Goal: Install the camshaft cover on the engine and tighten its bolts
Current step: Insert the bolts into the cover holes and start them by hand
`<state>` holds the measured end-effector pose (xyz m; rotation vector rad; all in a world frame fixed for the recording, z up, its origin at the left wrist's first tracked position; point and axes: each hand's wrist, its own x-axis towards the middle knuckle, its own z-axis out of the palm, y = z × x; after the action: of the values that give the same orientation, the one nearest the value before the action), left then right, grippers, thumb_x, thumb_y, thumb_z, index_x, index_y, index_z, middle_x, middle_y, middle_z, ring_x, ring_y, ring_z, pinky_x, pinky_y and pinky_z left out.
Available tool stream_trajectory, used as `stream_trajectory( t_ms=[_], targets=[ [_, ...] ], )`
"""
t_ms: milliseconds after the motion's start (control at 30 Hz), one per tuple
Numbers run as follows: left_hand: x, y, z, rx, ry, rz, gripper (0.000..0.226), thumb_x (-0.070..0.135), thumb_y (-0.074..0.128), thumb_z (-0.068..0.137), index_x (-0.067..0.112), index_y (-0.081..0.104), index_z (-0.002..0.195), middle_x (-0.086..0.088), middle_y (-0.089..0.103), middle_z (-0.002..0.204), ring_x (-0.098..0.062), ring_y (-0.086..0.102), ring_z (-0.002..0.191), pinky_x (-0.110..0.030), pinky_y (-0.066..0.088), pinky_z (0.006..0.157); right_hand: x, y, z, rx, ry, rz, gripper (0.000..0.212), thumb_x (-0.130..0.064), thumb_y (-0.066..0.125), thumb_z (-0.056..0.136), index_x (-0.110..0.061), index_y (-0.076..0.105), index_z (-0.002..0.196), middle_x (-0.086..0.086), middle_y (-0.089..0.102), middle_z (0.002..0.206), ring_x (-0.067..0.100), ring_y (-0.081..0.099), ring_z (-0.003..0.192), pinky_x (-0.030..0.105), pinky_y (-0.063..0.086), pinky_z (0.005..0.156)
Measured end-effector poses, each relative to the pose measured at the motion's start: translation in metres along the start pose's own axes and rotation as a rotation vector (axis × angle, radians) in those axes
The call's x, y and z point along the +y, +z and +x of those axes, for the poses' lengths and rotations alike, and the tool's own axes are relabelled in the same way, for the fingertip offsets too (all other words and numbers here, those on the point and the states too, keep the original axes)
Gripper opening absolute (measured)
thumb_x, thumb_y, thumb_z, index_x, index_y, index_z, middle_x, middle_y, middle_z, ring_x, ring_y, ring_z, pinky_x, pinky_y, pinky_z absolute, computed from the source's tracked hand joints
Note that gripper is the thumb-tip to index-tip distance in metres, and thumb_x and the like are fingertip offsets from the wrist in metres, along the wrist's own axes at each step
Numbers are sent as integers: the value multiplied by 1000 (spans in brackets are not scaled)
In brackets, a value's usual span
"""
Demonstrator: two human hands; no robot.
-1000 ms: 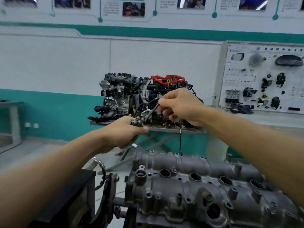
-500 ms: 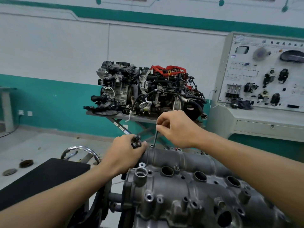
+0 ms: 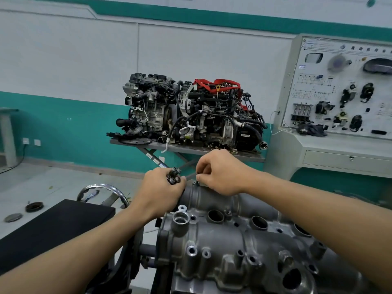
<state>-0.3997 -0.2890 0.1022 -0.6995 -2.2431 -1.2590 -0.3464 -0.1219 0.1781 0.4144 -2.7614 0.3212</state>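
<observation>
The grey cast camshaft cover lies on the engine in front of me, with open round wells and several bolt holes along its top. My left hand is closed around a bunch of dark bolts, whose heads stick up above the fist, at the cover's far left corner. My right hand pinches a single bolt with its fingertips, and that bolt stands in a hole on the cover's far edge. Most of the bolt's shank is hidden.
A black pad and a chrome ring of the engine stand sit to the left. Behind, two other engines rest on a lift table. A white training panel stands at the right. Loose round parts lie on the floor.
Both hands have come down from in front of the far engines to the cover's far edge. The bolt in my right hand has gone down into a hole.
</observation>
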Motion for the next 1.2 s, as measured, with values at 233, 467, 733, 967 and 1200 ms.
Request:
stream_trajectory(
  t_ms=[233,467,733,967,1200],
  targets=[
    [-2,2,1,-32,-33,0,45,30,65,89,15,42,54,7,44,42,-11,38,45,-23,32,47,-6,-9,14,-213,-53,-225,17,-30,57,97,-18,63,86,-10,55,73,17,54,77,27,38,68],
    [3,0,1,-73,-55,8,43,28,62,90,16,41,55,7,44,43,-9,36,43,-22,28,43,-4,6,16,-79,102,-348,66,-66,20,98,-20,46,59,-4,46,63,17,44,59,34,33,62],
    [5,-1,-1,-81,-67,-1,40,28,61,93,15,45,58,4,48,50,-16,42,51,-30,31,49,-3,-12,19,-271,-6,-358,57,-48,30,103,-15,54,62,0,57,65,17,55,63,32,40,60],
    [3,0,0,-64,-80,-6,41,29,63,91,15,45,56,6,47,46,-7,40,45,-21,31,44,-6,-23,21,-269,-8,-91,30,-21,42,96,-8,69,94,0,67,76,21,62,76,34,51,71],
    [1,1,-1,-71,-90,-5,42,32,62,92,16,44,57,6,47,48,-12,43,49,-30,30,49,-2,-32,28,-401,37,-305,41,-40,48,95,-12,73,78,-1,72,73,14,61,67,29,48,63]
  ],
)
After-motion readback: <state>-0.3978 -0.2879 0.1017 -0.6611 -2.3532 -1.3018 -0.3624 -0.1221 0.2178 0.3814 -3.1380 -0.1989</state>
